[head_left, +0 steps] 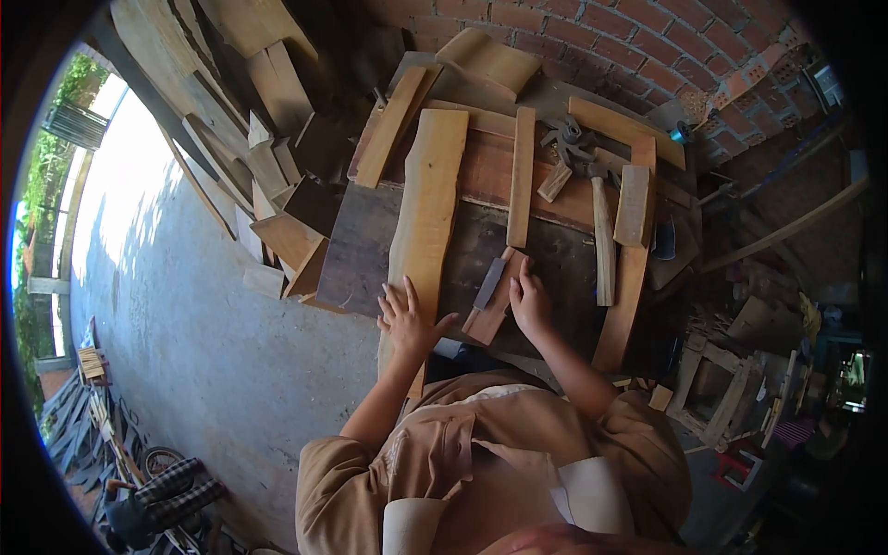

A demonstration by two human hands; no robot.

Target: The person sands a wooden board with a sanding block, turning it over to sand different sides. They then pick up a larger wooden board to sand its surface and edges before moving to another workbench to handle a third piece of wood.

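Note:
My left hand (404,316) lies with fingers spread on the near part of a long, pale plank (430,199) with one wavy edge. To the right, my right hand (530,298) is at the edge of a small reddish wooden board (496,314). Its index finger points forward, apart from the thumb, and the other fingers are partly curled. On that board rests a dark grey bar (489,283) that looks like a sharpening stone. A narrow wooden strip (521,176) lies just beyond. Further right is a hammer (603,236) with a pale wooden handle.
The dark workbench (361,245) also bears a wooden block (633,205), a long board (622,319) and a dark metal tool (568,139). Offcuts (277,171) are piled at left. A brick wall (610,42) stands behind. Another person (162,499) is at lower left.

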